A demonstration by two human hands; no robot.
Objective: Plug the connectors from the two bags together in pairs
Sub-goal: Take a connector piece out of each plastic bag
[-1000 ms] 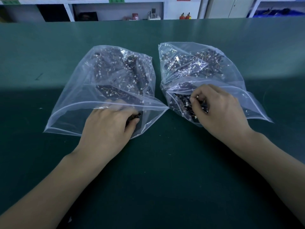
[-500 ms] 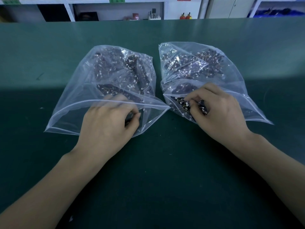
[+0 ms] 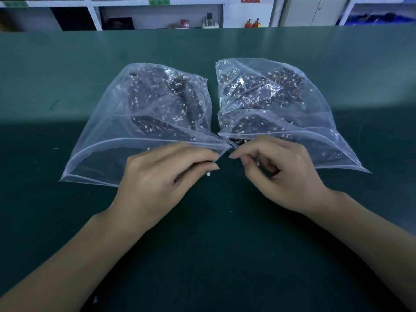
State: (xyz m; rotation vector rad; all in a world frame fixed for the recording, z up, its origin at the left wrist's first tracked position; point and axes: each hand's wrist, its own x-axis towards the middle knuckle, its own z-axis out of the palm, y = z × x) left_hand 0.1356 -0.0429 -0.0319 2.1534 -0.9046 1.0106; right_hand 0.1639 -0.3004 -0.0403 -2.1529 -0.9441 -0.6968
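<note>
1. Setting: green table (image 3: 225,244) running the width of the view; white shelving with small items beyond its far edge
2. Left bag (image 3: 108,140): clear zip bag, left of the table's middle, mouth open toward the near edge; holds dark wire leads with small white connectors
3. Right bag (image 3: 315,104): like item just beside it, corners of the two mouths touching; same kind of contents
4. Left hand (image 3: 162,176): half a second ago inside the left bag's mouth, now withdrawn in front of it; fingers curled, pinching a dark lead whose white connector (image 3: 208,174) shows below the fingertips
5. Right hand (image 3: 281,170): likewise out of the right bag, which it was rummaging in a second ago; thumb and forefinger pinched together, a small pale piece glimpsed among the curled fingers, too small to identify with certainty
6. Relation: the two sets of fingertips near each other, a narrow gap between, over the table before the bag corners
7. Judgement: picking appears done for this pair; mating comes next and calls for aligning the housings. No joined pairs visible on the table, so the task seems at an early stage
</note>
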